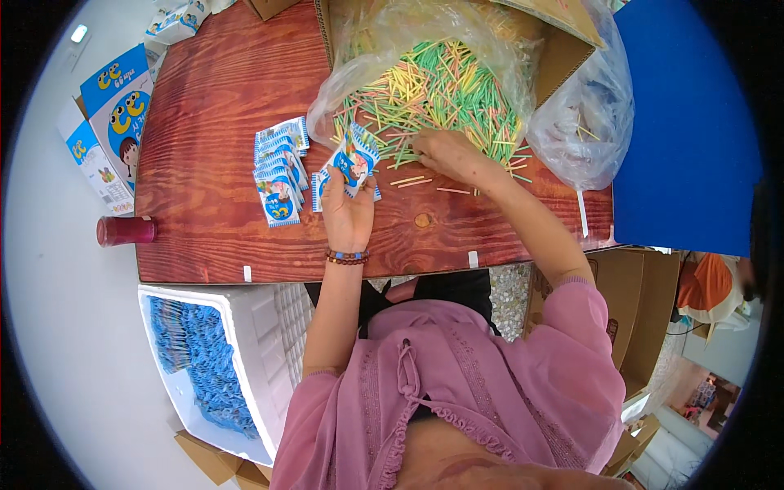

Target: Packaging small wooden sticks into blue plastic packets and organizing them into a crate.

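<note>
My left hand point(349, 214), with a beaded bracelet at the wrist, is closed on a small blue and white packet point(354, 166) above the table. Another such packet lies partly under this hand. Just left of it, a row of overlapping packets point(280, 173) rests on the wood. At the edge of a heap of thin green, yellow and pink sticks point(445, 86), my right hand point(447, 153) has its fingers curled down among them. Its fingertips are hidden, so what they pinch does not show. The heap spills from a see-through plastic bag point(325, 102).
The bag comes out of a cardboard box point(565, 53) on the reddish wooden table point(204, 122). A red-lidded jar point(126, 230) and printed cartons point(114, 122) stand left. Below the table's left edge, a white foam box point(265, 343) holds many blue packets. A blue panel point(686, 131) borders the right.
</note>
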`<control>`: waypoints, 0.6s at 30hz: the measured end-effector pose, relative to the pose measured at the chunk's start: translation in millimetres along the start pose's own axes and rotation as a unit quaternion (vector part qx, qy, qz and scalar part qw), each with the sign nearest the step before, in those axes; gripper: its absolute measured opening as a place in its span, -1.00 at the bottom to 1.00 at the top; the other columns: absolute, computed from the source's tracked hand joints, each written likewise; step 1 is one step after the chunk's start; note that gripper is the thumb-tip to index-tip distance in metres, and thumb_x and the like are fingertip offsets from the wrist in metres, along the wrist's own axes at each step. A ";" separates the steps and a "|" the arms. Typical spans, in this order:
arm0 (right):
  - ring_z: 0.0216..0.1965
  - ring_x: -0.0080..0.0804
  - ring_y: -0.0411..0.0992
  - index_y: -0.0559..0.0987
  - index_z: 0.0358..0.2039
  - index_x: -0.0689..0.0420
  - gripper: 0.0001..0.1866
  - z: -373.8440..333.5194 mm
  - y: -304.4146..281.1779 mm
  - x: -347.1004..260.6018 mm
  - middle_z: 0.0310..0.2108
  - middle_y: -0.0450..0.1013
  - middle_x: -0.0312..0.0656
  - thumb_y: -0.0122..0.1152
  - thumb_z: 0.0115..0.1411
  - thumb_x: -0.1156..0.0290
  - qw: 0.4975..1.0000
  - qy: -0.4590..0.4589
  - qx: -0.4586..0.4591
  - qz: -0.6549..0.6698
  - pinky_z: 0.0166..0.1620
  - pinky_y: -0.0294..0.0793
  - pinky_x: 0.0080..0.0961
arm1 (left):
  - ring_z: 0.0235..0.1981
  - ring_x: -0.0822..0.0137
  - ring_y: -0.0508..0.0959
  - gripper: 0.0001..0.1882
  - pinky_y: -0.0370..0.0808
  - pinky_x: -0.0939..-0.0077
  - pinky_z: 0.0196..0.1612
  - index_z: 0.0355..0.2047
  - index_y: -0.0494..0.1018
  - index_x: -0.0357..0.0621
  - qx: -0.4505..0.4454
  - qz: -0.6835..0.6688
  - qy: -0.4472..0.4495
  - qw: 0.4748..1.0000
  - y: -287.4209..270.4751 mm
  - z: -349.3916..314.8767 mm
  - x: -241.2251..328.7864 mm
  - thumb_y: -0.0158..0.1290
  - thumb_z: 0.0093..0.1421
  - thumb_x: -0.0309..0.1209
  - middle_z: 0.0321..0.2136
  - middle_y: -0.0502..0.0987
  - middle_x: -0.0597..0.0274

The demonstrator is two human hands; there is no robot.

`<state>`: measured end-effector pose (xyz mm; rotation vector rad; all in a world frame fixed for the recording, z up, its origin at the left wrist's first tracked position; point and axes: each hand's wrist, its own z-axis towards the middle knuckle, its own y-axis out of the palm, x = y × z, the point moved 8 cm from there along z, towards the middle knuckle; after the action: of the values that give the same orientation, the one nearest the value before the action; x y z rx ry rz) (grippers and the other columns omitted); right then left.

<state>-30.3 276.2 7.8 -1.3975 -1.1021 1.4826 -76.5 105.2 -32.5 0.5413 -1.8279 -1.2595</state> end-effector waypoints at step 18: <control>-0.44 -0.64 0.49 0.53 -0.33 0.19 -0.88 -11.4 -84.7 -20.6 -0.50 0.54 -0.28 0.13 0.20 0.41 0.839 0.043 -0.064 0.539 -0.38 0.42 -0.69 | -0.11 0.39 0.54 -0.75 0.47 0.42 -0.06 -0.12 0.47 -0.19 0.000 0.032 -0.004 0.999 5.5 -8.9 -7.8 -0.02 0.33 -0.29 -0.14 0.56 0.27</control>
<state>-18.5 282.7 94.7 -2.3484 -0.2766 2.0573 -64.3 108.2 -29.1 0.4740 -1.8375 -1.2196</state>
